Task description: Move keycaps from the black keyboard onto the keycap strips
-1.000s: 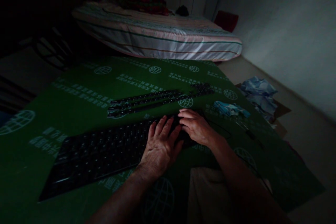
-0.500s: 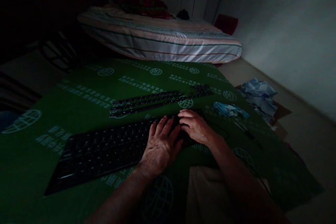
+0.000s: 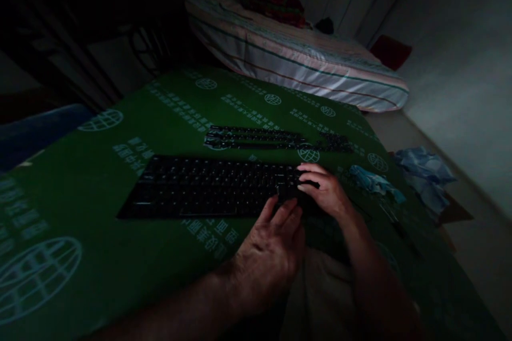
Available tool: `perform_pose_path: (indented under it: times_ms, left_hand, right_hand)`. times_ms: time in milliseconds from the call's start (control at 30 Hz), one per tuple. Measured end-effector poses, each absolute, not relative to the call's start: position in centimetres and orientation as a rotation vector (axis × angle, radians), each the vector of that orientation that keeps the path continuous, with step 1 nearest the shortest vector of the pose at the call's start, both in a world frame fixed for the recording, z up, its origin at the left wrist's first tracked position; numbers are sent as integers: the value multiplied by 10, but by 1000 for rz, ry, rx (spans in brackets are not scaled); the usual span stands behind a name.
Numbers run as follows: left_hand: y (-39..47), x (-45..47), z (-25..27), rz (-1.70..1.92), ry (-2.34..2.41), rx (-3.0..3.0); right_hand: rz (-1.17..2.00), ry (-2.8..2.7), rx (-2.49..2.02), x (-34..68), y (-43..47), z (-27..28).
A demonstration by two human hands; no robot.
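A black keyboard point(image 3: 200, 184) lies on the green table sheet. My left hand point(image 3: 276, 240) is at its near edge toward the right end, fingertips touching the keys, fingers slightly bent and apart. On the keyboard's right end rests my right hand point(image 3: 326, 192), its fingers spread over the keys. Neither hand shows anything grasped, though the dim light hides detail under the fingertips. Beyond the keyboard, loose black keycaps point(image 3: 256, 138) are laid out in rows. A small heap of keycaps point(image 3: 338, 141) sits at the right end of those rows.
Right of my right hand lie a crumpled blue wrapper point(image 3: 376, 182) and a thin screwdriver-like tool point(image 3: 396, 222). Crumpled bluish plastic point(image 3: 426, 173) is on the floor past the table's edge. A striped bed point(image 3: 304, 64) stands behind. A cable runs beside my right forearm.
My view has turned, shifting the scene rightward. My left hand has drawn back from over the keys to the keyboard's near edge. My right hand stays at the right end.
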State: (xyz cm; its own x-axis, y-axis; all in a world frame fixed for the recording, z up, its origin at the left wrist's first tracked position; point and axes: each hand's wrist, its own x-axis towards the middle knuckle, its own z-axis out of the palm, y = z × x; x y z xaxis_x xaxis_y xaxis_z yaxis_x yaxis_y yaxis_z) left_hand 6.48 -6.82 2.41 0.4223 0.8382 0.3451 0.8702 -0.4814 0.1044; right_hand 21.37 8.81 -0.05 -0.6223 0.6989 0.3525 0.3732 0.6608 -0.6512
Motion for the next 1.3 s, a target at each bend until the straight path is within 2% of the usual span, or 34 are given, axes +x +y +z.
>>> perform_pose_path:
  times_ms: [200,400,1300]
  left_hand:
    - [-114,65,0,-533,-1634,-2573]
    - [-124,66,-17,-674,-1707,-2498]
    - [-117,67,-19,-761,-1764,-2502]
  right_hand:
    - [743,-2253,-797,220,87,0]
    - [719,-2283,-820,224,87,0]
    - [665,-2305,-765,221,88,3]
